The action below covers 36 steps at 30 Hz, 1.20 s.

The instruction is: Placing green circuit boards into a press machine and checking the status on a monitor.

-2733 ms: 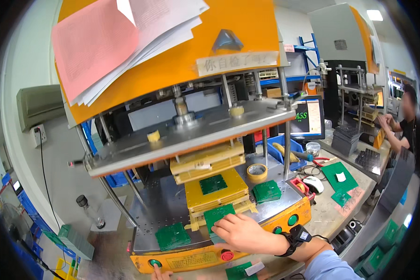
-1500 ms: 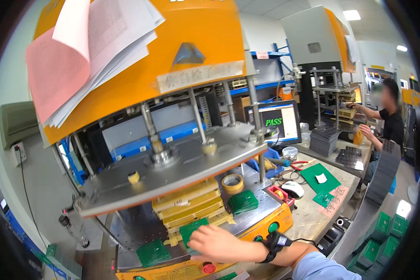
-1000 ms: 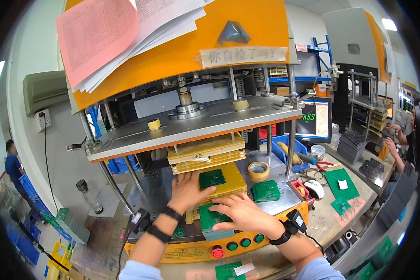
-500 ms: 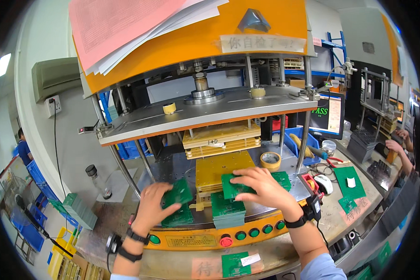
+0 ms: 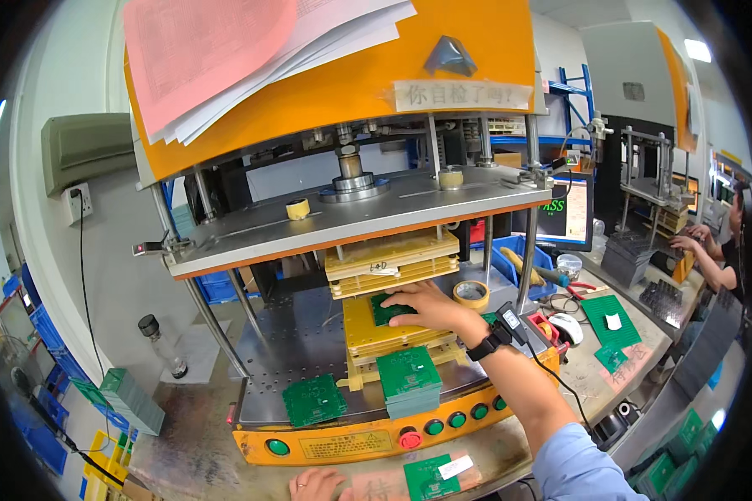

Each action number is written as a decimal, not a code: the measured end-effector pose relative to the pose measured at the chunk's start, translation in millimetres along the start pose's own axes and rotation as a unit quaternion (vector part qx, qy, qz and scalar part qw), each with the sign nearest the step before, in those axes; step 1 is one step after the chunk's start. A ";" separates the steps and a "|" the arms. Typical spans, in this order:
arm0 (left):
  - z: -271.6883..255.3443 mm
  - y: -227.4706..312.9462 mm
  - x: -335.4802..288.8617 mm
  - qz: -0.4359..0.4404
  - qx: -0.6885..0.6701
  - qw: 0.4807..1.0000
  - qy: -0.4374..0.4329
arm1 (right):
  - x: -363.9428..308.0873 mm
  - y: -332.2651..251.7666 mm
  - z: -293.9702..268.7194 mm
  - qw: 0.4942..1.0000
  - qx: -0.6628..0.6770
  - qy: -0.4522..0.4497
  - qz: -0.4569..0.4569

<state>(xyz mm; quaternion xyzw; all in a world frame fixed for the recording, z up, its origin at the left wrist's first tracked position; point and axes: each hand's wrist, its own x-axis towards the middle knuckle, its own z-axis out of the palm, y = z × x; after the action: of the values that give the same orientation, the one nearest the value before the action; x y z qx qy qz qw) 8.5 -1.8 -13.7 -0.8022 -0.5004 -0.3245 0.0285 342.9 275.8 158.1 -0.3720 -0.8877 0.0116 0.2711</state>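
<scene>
My right hand (image 5: pixel 426 306) reaches over the yellow test fixture (image 5: pixel 366 332) with its fingers on a green circuit board (image 5: pixel 383 312). Part of that board is hidden under the fingers. Low in the view, my left hand (image 5: pixel 316 483) rests at the table's front edge; its fingers lie loosely stretched and nothing shows in them. A neat stack of green boards (image 5: pixel 408 377) stands in front of the fixture. To its left, more green boards (image 5: pixel 313 400) lie on the press's metal base. Above the fixture hangs the yellow upper plate assembly (image 5: pixel 393 263).
The press's grey plate (image 5: pixel 368 219) spans between metal posts. A tape roll (image 5: pixel 471 294) sits right of the fixture. Green buttons and a red stop button (image 5: pixel 409 438) line the front. A labelled board (image 5: pixel 433 478) lies before them. Another person's hands (image 5: pixel 695 242) work at far right.
My left hand has let go of its board, left on the metal base, and dropped to the table's front edge. My right hand has carried its board up and left onto the fixture.
</scene>
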 end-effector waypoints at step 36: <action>-19.0 20.9 21.4 -0.145 0.120 0.978 0.093 | -108.3 -154.5 -11.2 0.978 -0.143 0.081 -0.132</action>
<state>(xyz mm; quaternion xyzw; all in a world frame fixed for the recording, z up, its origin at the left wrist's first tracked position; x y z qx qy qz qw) 22.4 -2.5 18.8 -0.6782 -0.6418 -0.3361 0.1233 309.7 89.9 150.9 -0.2858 -0.8967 -0.1813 0.2853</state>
